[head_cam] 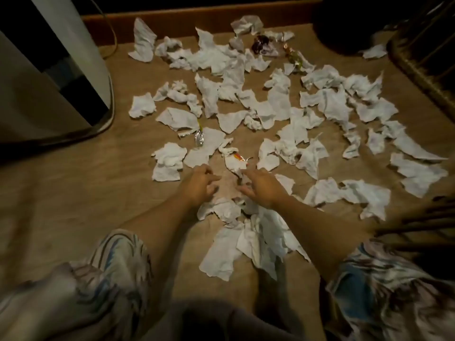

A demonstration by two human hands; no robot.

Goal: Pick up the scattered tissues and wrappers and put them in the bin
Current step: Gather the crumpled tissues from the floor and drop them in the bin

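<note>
Several crumpled white tissues (278, 102) lie scattered over the brown floor. Among them are a silver foil wrapper (199, 139), a red-and-yellow wrapper (238, 157), a dark wrapper (260, 44) and a gold-green wrapper (294, 57). My left hand (200, 183) and my right hand (264, 188) reach forward side by side, low over the floor, fingers apart and slightly curled. A flat tissue (227, 189) lies between them. My right fingertips touch the tissue (234, 164) under the red-and-yellow wrapper. A heap of tissues (258, 238) sits just in front of my knees.
A white and black appliance (61, 77) stands at the left with a cable behind it. A dark round container (344, 30) sits at the far right, beside a woven basket (426, 60). A wooden skirting runs along the back. Bare floor lies to the left.
</note>
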